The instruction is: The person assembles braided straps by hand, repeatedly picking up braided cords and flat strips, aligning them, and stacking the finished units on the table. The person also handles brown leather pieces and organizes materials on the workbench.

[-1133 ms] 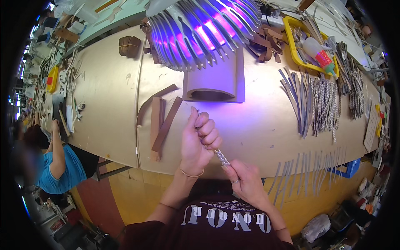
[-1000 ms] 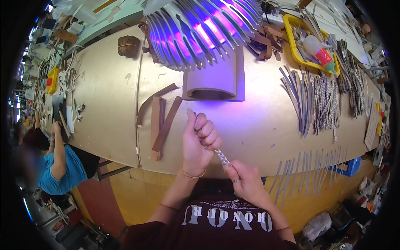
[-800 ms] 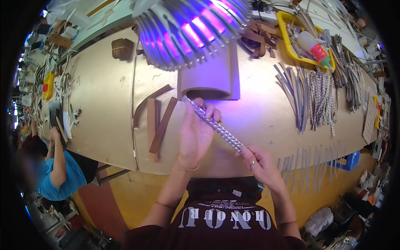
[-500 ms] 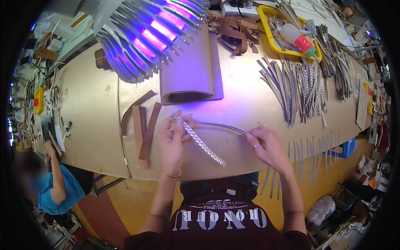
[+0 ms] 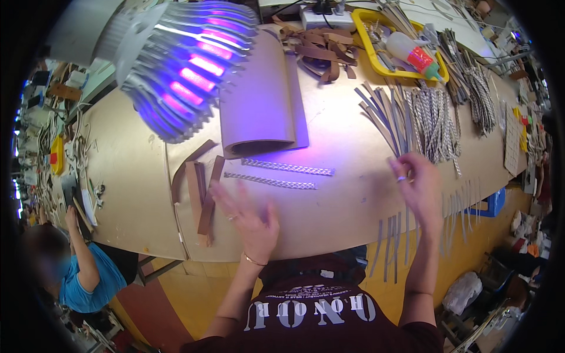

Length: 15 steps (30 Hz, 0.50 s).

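Observation:
Two silvery braided cords lie roughly side by side on the table, an upper cord (image 5: 288, 167) and a lower cord (image 5: 271, 180). Below them my left hand (image 5: 250, 217) is spread and empty, its fingers blurred by motion close to some flat brown strips (image 5: 205, 197). My right hand (image 5: 418, 182) is over the lower ends of a bundle of flat grey and tan strips (image 5: 391, 120). Its fingers are bent but apart, and I see nothing held in them. Just right of that bundle rests a heap of braided cords (image 5: 434, 120).
A lamp (image 5: 185, 70) with metal fins hangs over the left. Behind the cords lies a large brown roll (image 5: 259, 100). A yellow tray (image 5: 376, 62) holds a bottle (image 5: 406, 50). Thin strips (image 5: 453, 206) hang off the front edge. Another person (image 5: 88, 273) works at left.
The braided cord has left my hands; two cords now lie on the table. My right hand has moved up and right to the strip bundle. The left has moved slightly down, its fingers spread.

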Available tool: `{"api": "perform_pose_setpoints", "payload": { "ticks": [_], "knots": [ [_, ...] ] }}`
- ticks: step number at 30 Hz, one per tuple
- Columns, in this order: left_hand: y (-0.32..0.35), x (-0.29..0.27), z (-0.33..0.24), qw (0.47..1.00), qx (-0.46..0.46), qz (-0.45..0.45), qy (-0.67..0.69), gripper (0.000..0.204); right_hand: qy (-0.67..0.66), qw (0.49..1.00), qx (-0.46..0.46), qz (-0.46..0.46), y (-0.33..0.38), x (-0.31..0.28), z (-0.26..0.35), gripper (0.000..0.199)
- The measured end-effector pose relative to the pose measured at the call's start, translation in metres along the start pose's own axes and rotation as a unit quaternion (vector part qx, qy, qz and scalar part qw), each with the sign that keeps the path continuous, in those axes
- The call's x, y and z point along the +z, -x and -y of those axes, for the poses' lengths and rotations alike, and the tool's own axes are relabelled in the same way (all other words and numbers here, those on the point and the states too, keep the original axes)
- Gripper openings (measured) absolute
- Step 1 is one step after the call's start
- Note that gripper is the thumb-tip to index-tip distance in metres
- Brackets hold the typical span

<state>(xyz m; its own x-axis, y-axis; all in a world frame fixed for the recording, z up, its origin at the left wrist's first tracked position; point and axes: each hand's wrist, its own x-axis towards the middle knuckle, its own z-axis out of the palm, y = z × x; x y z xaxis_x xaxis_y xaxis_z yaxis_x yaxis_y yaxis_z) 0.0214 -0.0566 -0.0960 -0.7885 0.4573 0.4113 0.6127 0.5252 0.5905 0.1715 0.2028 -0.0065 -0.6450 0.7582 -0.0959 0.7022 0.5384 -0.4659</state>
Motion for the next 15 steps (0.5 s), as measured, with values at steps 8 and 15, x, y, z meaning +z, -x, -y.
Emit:
{"api": "perform_pose_setpoints", "payload": {
  "ticks": [8, 15],
  "knots": [
    [0.004, 0.019, -0.036, 0.912, 0.070, 0.387, -0.120, 0.088, 0.099, 0.959, 0.082, -0.252, -0.041, -0.034, -0.131, 0.031],
    [-0.004, 0.039, -0.059, 0.922, 0.073, 0.350, -0.148, 0.089, 0.087, 0.968, 0.183, -0.145, -0.082, -0.030, -0.155, 0.057]
  ]
}}
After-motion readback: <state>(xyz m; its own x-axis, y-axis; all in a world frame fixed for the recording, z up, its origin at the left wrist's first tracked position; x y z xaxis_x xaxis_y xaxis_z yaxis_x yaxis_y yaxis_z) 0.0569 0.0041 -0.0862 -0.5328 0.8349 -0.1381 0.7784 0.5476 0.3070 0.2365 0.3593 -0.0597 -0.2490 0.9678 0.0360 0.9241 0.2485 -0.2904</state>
